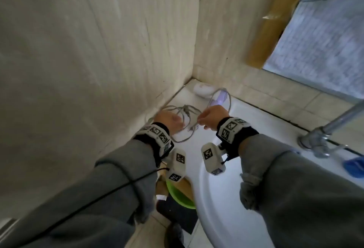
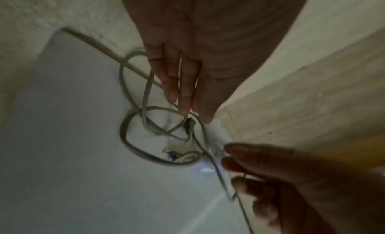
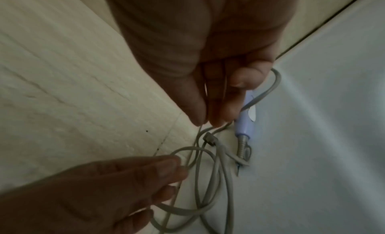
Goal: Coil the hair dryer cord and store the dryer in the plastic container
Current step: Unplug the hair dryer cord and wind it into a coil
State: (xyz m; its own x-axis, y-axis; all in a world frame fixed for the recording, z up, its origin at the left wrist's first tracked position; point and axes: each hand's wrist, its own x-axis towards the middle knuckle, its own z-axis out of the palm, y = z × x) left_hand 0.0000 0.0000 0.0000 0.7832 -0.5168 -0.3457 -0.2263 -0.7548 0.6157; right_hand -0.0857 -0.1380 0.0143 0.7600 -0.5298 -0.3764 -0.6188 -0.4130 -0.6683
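Observation:
The grey cord [image 1: 184, 118] lies in loose, tangled loops on the white counter [image 1: 197, 139] in the wall corner. The lavender hair dryer [image 1: 219, 99] lies just behind it; its handle [image 3: 243, 122] shows in the right wrist view. My left hand [image 1: 175, 122] reaches over the loops with its fingers [image 2: 184, 97] straight, the tips at the cord [image 2: 133, 138]. My right hand [image 1: 201, 120] pinches a strand of the cord [image 3: 218, 171] between thumb and fingertips [image 3: 216, 117], just in front of the dryer. No plastic container is in sight.
A small white oval object [image 1: 202, 89] sits in the far corner. Walls close in on the left and behind. The white sink basin [image 1: 216, 198] and a metal tap [image 1: 323, 139] lie to the right, with a blue item [image 1: 354, 166]. A green basin [image 1: 177, 194] stands below the counter.

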